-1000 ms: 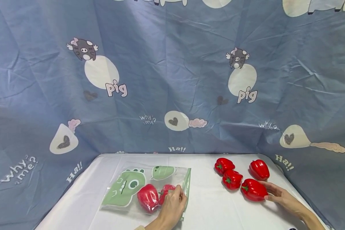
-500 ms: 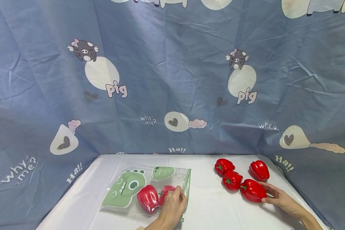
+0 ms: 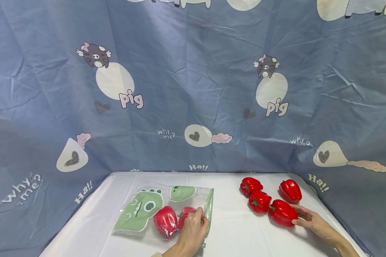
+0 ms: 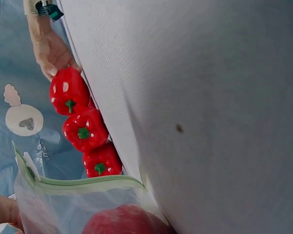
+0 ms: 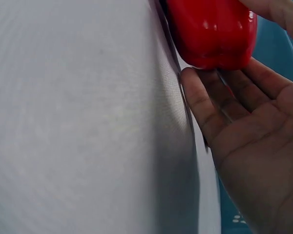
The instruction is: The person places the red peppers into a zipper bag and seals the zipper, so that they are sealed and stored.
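Here, the clear zip bag [image 3: 162, 212] with green dinosaur print lies flat on the white table [image 3: 231, 232] and contains two red peppers [image 3: 165, 221]. A blue cartoon cloth [image 3: 193, 89] hangs behind. The left hand [image 3: 193, 232] pinches the bag's open edge. Well apart, four peppers sit together; the right hand [image 3: 308, 219], fingers spread, touches the nearest pepper [image 3: 282, 212].

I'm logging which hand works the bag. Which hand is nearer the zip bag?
Left. The left hand pinches the zip bag at its open edge; the right hand is far off across the table, touching a loose pepper.
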`<state>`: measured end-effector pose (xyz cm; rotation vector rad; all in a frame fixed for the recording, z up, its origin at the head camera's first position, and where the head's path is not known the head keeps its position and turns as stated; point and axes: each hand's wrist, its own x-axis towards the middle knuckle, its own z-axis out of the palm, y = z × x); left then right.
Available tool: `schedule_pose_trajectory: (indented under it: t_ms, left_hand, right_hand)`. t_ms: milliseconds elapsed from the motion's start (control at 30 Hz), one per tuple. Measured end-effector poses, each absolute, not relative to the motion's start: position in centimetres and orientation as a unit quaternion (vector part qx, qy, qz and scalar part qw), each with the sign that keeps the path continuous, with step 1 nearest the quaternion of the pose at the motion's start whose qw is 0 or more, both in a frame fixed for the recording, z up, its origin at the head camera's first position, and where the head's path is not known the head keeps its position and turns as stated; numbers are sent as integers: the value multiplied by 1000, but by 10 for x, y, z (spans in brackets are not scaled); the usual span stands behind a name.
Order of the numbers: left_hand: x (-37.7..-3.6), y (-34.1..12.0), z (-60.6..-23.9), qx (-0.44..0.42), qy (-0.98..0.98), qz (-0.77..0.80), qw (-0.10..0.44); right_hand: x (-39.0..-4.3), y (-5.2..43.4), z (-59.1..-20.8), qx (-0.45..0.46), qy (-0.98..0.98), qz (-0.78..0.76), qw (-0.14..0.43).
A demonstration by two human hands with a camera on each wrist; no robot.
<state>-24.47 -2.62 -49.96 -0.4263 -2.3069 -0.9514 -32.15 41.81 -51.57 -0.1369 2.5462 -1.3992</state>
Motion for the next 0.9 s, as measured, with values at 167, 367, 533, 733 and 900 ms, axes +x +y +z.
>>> schedule_pose_trajectory:
  t_ms: [167, 367, 533, 733, 900]
  left_hand:
    - [-245, -27, -500, -164, -868, -359, 301]
    - [-246, -27, -499, -165, -868, -355, 306]
    - [-247, -27, -500, -166, -866, -353, 312]
    - [-246, -27, -500, -166, -865, -356, 313]
    - [-245, -27, -500, -166, -866, -359, 306]
  right_hand:
    - [-321, 416, -514, -37, 873, -472, 116]
    - [-321, 414, -510, -30, 873, -473, 116]
    - [-319, 412, -507, -28, 875, -470, 113]
    - [-317, 408, -504, -32, 869, -478, 121]
    - [-314, 403, -501, -41, 867, -481, 123]
